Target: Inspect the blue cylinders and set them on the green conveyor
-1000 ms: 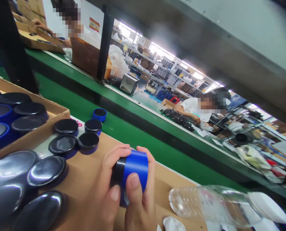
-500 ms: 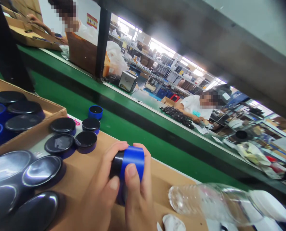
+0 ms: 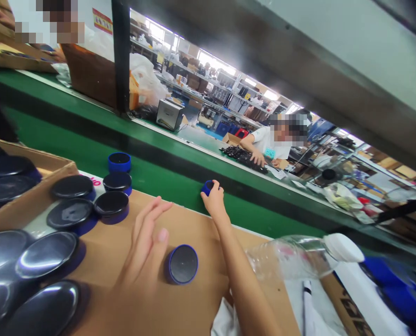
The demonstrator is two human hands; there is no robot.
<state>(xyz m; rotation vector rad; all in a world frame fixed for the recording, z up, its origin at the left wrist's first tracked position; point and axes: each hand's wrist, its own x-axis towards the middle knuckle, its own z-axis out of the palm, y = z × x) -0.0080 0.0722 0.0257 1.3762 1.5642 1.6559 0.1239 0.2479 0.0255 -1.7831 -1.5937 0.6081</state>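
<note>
My left hand [image 3: 148, 242] hovers over the cardboard with its fingers apart and nothing in them. Just right of it, a round blue-rimmed piece with a dark grey face [image 3: 183, 264] rests on the cardboard. My right hand [image 3: 214, 200] reaches across to the green surface, its fingers around a small blue ring-shaped cap [image 3: 208, 187], which they partly hide. Another blue ring-shaped cap [image 3: 119, 162] sits on the green surface to the left. Close by stand several round black-topped blue containers [image 3: 112, 206].
Larger black-topped round containers [image 3: 49, 254] crowd the left, beside a cardboard box [image 3: 54, 172]. A clear plastic bottle [image 3: 295, 254] lies at right, near a pen [image 3: 307, 298] and white crumpled material [image 3: 225, 319]. Beyond the green surface [image 3: 166, 172], a co-worker [image 3: 274, 140] handles black parts.
My hands have parted from the blue and black round piece they both held. A round piece now lies on the cardboard; my right hand has moved forward to a cap on the green surface.
</note>
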